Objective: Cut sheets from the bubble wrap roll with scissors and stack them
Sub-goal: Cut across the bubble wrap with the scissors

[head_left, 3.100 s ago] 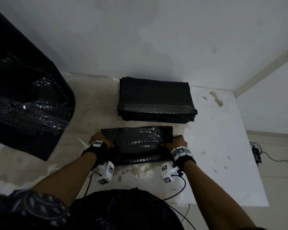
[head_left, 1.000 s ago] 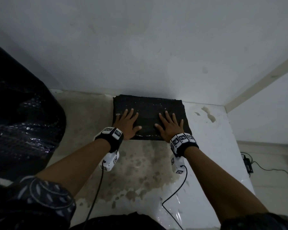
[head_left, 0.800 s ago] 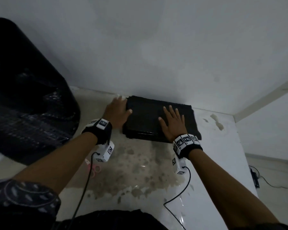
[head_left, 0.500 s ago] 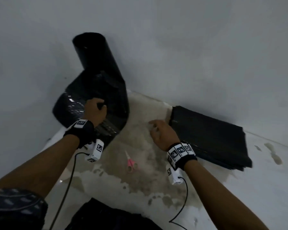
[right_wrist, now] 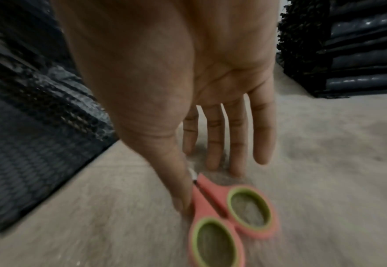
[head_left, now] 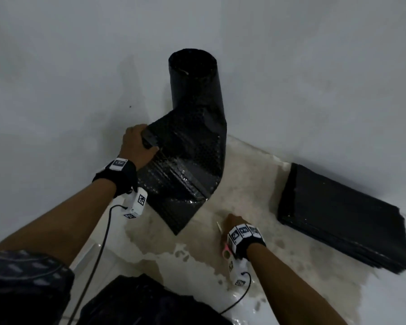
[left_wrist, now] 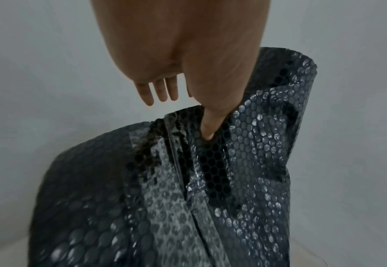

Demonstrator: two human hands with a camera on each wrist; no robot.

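Note:
The black bubble wrap roll (head_left: 192,85) stands upright against the wall. Its loose end (head_left: 181,174) (left_wrist: 245,162) hangs down to the floor. My left hand (head_left: 148,141) (left_wrist: 185,115) grips the left edge of that loose end, thumb pressed into the bubbles. Pink scissors with green-lined handles (right_wrist: 224,207) (head_left: 226,250) lie on the floor. My right hand (head_left: 230,221) (right_wrist: 201,186) is over them with straight fingers, its thumb against a handle and its fingertips on the floor. The stack of cut black sheets (head_left: 338,219) (right_wrist: 359,54) lies to the right.
Both the roll and the stack sit close to a white wall (head_left: 80,66) at the back. The stained floor (head_left: 256,184) lies between the loose wrap and the stack. Wrist camera cables (head_left: 99,242) trail toward my lap.
My hands left the stack. The left hand took the loose end of the roll and has drawn it outward. The right hand has dropped from beside the stack onto the scissors.

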